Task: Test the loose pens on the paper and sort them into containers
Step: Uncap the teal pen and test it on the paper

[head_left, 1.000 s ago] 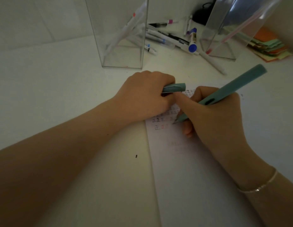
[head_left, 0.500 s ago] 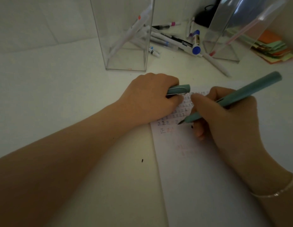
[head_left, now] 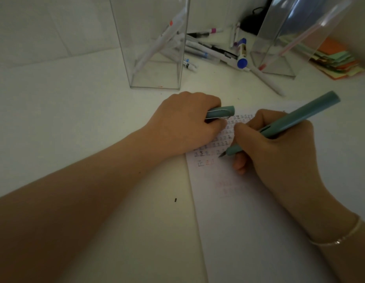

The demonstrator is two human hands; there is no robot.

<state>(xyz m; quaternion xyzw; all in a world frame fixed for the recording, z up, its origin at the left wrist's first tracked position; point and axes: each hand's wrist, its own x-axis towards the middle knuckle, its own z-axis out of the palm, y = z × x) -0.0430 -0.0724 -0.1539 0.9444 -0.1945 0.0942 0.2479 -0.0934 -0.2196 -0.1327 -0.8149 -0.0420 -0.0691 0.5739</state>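
My right hand grips a teal pen in a writing hold, its dark tip down at the white paper beside rows of small coloured test marks. My left hand rests on the paper's top left corner and holds the teal pen cap in curled fingers. Behind stand two clear containers: the left container holds white pens, the right container holds a pinkish pen. Loose pens lie between them, with a blue-capped marker.
A stack of coloured sticky notes lies at the far right. A long white pen lies on the white table in front of the right container. A dark object sits at the back by the wall.
The pen tip has moved a little to the right along the lower row of marks. My left hand keeps holding the cap in place on the paper.
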